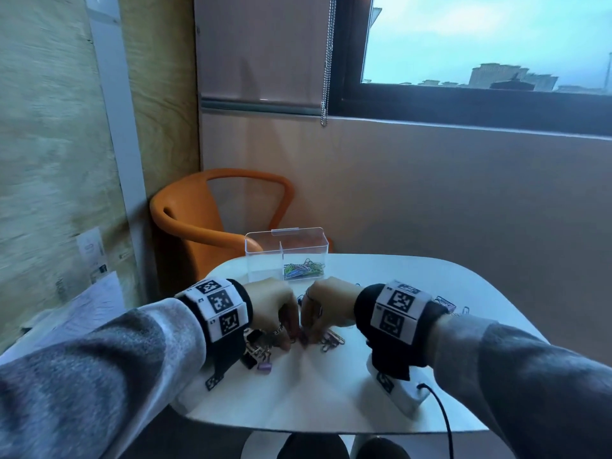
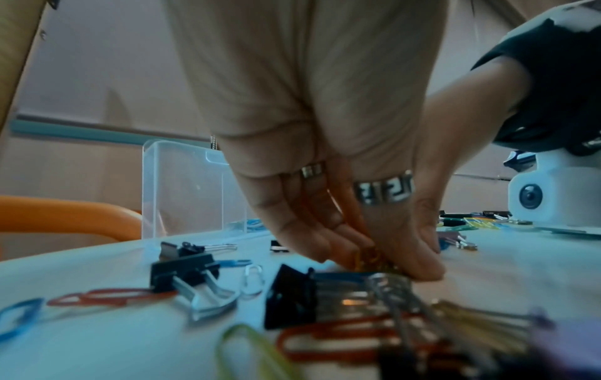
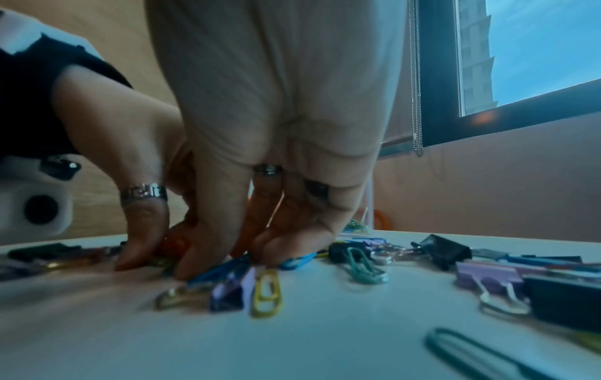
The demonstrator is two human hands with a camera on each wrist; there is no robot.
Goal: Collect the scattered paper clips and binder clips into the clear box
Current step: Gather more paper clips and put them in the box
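Observation:
The clear box (image 1: 255, 250) stands at the table's far edge, with coloured paper clips (image 1: 303, 270) in its right compartment. My left hand (image 1: 287, 339) and right hand (image 1: 309, 337) meet fingertips-down in the middle of the table. In the left wrist view my left hand (image 2: 374, 257) pinches orange and gold paper clips (image 2: 370, 257) against the tabletop. My right hand (image 3: 234, 257) curls its fingers round clips in the same small pile, and what it holds is partly hidden. Black binder clips (image 2: 182, 270) lie to the left. A purple binder clip (image 3: 488, 276) and a yellow paper clip (image 3: 266, 293) lie to the right.
The white table (image 1: 331, 399) is small and rounded, its near edge close to my wrists. An orange chair (image 1: 185, 220) stands behind the box. Papers (image 1: 96, 303) lie off the table's left side. More clips (image 1: 445, 303) lie behind my right wrist. A black cable (image 1: 443, 419) hangs at the front right.

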